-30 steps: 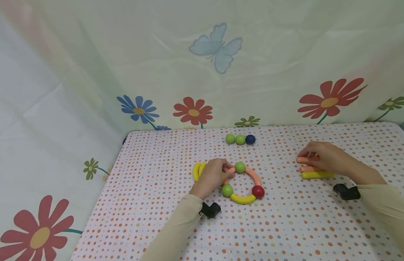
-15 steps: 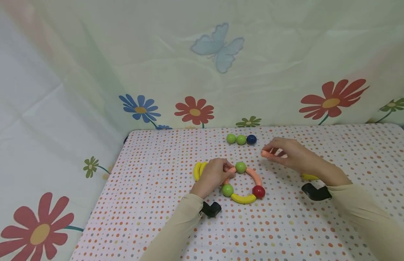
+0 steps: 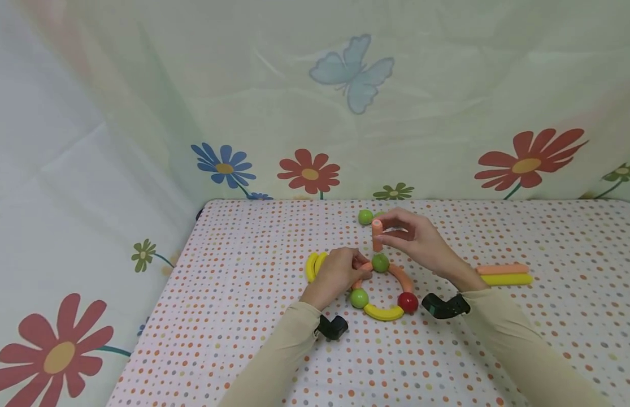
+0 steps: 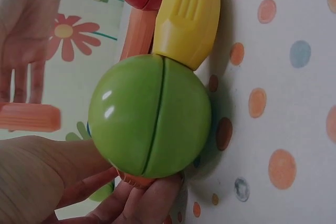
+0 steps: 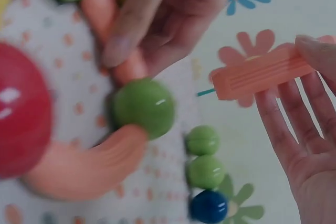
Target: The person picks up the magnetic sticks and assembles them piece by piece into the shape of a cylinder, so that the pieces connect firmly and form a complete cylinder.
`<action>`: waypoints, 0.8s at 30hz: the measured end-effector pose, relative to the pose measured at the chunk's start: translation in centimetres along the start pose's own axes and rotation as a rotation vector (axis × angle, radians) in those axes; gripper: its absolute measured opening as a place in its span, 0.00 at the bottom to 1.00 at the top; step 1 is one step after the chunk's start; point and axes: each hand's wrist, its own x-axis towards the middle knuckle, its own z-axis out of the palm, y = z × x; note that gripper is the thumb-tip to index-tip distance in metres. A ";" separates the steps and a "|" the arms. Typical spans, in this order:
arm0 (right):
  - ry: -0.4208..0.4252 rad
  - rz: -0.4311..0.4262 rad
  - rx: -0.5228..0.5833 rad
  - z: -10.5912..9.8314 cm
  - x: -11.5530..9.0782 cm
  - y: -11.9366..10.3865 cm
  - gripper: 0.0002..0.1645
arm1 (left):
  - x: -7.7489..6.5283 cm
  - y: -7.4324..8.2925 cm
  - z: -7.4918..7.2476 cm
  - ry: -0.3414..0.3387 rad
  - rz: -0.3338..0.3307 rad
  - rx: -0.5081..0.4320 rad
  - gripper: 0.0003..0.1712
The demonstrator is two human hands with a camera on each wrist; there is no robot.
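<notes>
On the dotted cloth lies a ring of a green ball (image 3: 380, 263), a red ball (image 3: 408, 303), another green ball (image 3: 359, 298), a yellow curved piece (image 3: 383, 312) and two orange curved pieces. My left hand (image 3: 335, 275) pinches the ring's left orange curved piece (image 5: 100, 14) between thumb and fingers. Above the far side of the ring, my right hand (image 3: 417, 237) holds an orange grooved bar (image 3: 377, 236) upright in the air, near the far green ball. In the right wrist view, the thumb presses this bar against the fingers.
Behind the right hand stand two green balls (image 5: 203, 140) and a blue ball (image 5: 209, 206) in a row. Yellow curved pieces (image 3: 315, 265) lie left of the left hand. An orange bar (image 3: 503, 268) and a yellow bar (image 3: 507, 279) lie side by side at the right.
My right hand has lifted one orange bar from the group at the right, carried it left over to the ring and turned it upright. My left hand keeps its hold.
</notes>
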 end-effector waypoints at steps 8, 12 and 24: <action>0.024 0.060 0.025 0.4 -1.2 1.9 0.19 | -0.2 0.1 -0.1 -0.003 0.012 -0.030 0.13; 0.029 0.044 0.015 0.4 -1.4 2.1 0.20 | -0.2 0.2 0.0 -0.007 0.008 -0.035 0.13; 0.019 0.084 -0.013 -0.3 -1.8 1.3 0.21 | -0.2 0.2 0.0 -0.007 -0.004 -0.036 0.14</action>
